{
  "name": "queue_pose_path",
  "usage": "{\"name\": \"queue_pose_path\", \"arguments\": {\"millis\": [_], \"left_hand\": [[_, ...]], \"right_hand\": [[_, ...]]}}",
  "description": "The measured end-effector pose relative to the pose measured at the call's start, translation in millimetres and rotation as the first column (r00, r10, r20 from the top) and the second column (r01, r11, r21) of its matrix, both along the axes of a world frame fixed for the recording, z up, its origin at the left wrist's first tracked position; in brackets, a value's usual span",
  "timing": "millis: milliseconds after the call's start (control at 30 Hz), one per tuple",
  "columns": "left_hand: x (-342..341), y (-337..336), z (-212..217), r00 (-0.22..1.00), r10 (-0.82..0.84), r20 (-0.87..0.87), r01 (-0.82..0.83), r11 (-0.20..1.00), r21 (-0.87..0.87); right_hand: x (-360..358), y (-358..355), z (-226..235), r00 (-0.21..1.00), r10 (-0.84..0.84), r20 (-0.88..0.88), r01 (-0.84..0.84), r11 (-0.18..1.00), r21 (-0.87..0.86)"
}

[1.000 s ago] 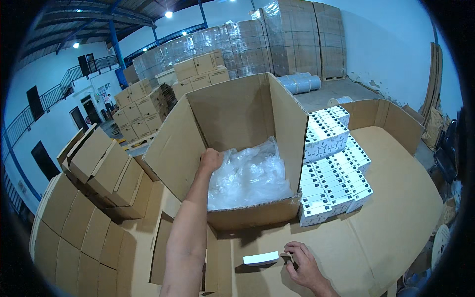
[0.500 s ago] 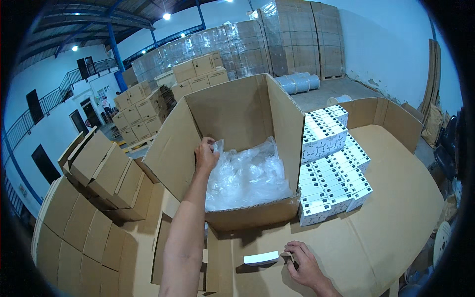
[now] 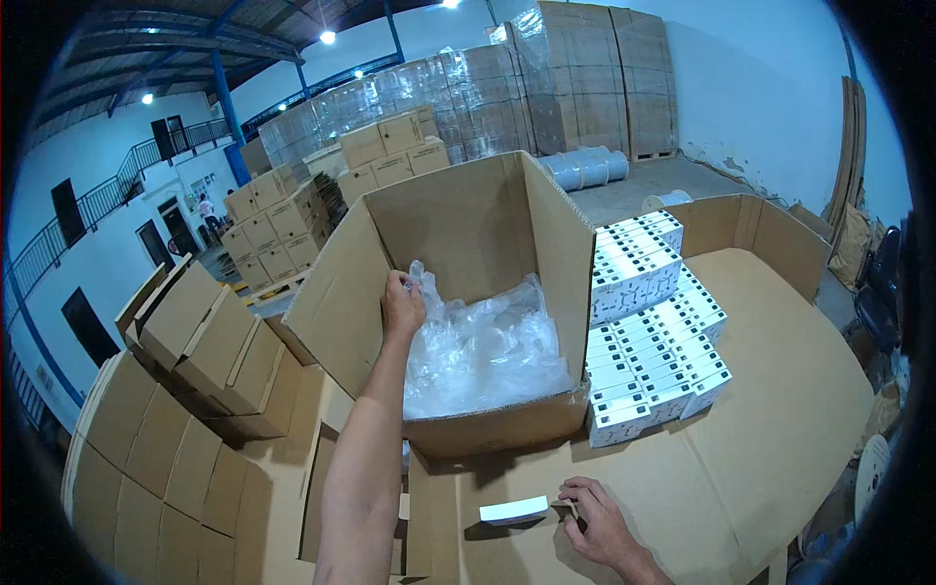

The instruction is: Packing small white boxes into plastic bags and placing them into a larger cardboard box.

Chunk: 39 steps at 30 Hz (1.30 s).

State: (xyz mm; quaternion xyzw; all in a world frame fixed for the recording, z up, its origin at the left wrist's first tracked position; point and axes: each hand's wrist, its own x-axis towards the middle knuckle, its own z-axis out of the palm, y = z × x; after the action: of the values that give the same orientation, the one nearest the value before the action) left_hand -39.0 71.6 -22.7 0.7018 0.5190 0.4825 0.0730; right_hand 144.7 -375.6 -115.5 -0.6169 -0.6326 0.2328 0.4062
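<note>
Inside the large carton (image 3: 497,432): a loose heap of clear plastic bags (image 3: 485,349), spreading mostly from left to right.
Left hand (image 3: 402,307): at the heap's far left corner, fingers pinching a raised tuft of the plastic, near the carton's left wall.
Heap from left hand: off to the right and toward the person; this is the nearer hand, and the one in contact.
Heap from right hand: farther away and to the left, with the carton's near wall between.
Right hand (image 3: 600,526): out on the cardboard-covered desk (image 3: 780,390), fingers loosely curled, thumb apart; whether the fingertips hold anything, I cannot tell.
Small white box (image 3: 513,510): on the desk in front of the carton, just left of the right hand; its long axis runs left to right, one end toward those fingers.
Stacked white boxes (image 3: 634,375): beside the carton's right wall, beyond the right hand.
</note>
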Motion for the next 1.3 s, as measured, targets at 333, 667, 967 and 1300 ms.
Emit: {"name": "queue_pose_path", "arguments": {"millis": [333, 667, 967, 1300], "left_hand": [[24, -52, 81, 0.945, -0.181, 0.273, 0.086, 0.942, 0.326], [36, -183, 133, 0.863, -0.302, 0.406, 0.135, 0.911, 0.39], [14, -388, 3, 0.762, -0.3, 0.573, 0.301, 0.949, 0.097], [-28, -451, -95, 0.638, -0.297, 0.71, 0.557, 0.815, -0.16]], "right_hand": [[4, -5, -8, 1.0, 0.008, -0.005, -0.008, 0.998, 0.055], [13, -7, 10, 0.985, -0.132, -0.107, 0.153, 0.961, 0.228], [-22, -20, 40, 0.953, 0.14, -0.27, 0.02, 0.857, 0.515], [-30, -41, 14, 0.977, 0.163, -0.137, -0.139, 0.975, 0.171]]}}
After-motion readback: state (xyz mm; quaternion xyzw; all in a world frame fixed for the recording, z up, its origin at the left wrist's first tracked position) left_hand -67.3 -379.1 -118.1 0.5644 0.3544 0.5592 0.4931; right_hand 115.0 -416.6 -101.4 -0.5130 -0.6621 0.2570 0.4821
